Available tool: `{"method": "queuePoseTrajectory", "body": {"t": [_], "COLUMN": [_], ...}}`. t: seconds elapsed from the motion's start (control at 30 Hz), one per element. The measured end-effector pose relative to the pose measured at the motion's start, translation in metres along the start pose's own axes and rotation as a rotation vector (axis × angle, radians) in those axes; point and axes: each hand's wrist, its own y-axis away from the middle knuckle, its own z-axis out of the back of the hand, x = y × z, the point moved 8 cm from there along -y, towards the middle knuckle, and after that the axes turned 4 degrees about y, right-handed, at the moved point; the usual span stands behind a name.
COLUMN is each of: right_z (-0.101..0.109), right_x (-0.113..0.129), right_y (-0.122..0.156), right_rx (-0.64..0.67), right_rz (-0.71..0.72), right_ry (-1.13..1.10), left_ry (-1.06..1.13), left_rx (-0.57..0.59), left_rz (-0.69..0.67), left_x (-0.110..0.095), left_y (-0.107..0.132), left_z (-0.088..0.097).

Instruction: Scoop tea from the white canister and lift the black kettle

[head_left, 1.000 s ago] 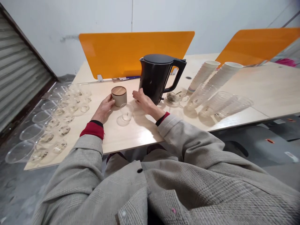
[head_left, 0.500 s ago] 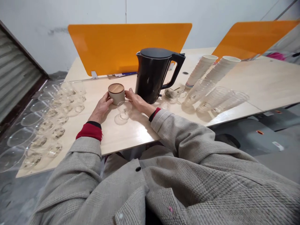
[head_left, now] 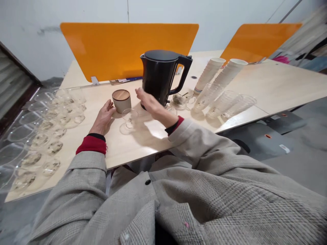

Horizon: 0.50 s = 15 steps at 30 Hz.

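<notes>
A small beige canister with a wooden lid [head_left: 121, 100] stands on the light wood table [head_left: 143, 136]. My left hand [head_left: 103, 117] rests on the table beside the canister's left side, fingers loosely curled and touching it. My right hand [head_left: 148, 102] hovers above the table to the canister's right, fingers apart, holding nothing. A clear glass cup [head_left: 129, 117] stands between my hands, just in front of the canister. A black electric kettle [head_left: 159, 76] stands right behind my right hand.
Rows of clear glass cups [head_left: 48, 126] cover the table's left part. Stacks of white paper cups [head_left: 217, 76] and clear plastic cups [head_left: 224, 103] lie right of the kettle, with a metal strainer [head_left: 180, 98] near its base. Orange dividers [head_left: 127, 47] stand behind.
My right hand has lifted off the table and come away from the canister's right side. My left hand stays by the canister. The view has shifted to the right.
</notes>
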Motion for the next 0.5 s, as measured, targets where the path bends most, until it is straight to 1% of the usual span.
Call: {"method": "queuePoseTrajectory", "body": {"t": [0.07, 0.13, 0.17, 0.2, 0.23, 0.27, 0.33, 0.43, 0.5], "right_z": [0.029, 0.065, 0.082, 0.097, 0.108, 0.116, 0.126, 0.125, 0.120], "right_x": [0.028, 0.050, 0.056, 0.057, 0.053, 0.043, 0.015, -0.029, -0.048], "right_y": [0.010, 0.022, 0.027, 0.033, 0.038, 0.043, 0.052, 0.062, 0.066], "right_rx": [0.001, -0.011, -0.003, 0.035, 0.093, 0.167, 0.301, 0.410, 0.419], "right_rz": [0.074, 0.141, 0.182, 0.210, 0.227, 0.239, 0.257, 0.235, 0.207], "right_ry": [0.062, 0.167, 0.240, 0.339, 0.452, 0.582, 0.835, 1.073, 1.135], "left_ry": [-0.010, -0.019, -0.021, -0.022, -0.021, -0.020, -0.020, -0.024, -0.026], "left_rx": [-0.042, -0.065, -0.073, -0.078, -0.084, -0.089, -0.101, -0.114, -0.117], "left_rz": [0.037, 0.048, 0.044, 0.039, 0.036, 0.035, 0.032, 0.019, 0.003], "left_x": [0.002, 0.001, 0.000, 0.000, -0.001, -0.001, 0.001, 0.003, 0.002], "left_y": [0.004, 0.007, 0.007, 0.008, 0.007, 0.007, 0.005, 0.003, 0.005], "left_z": [0.005, 0.008, 0.009, 0.010, 0.010, 0.011, 0.012, 0.014, 0.015]}}
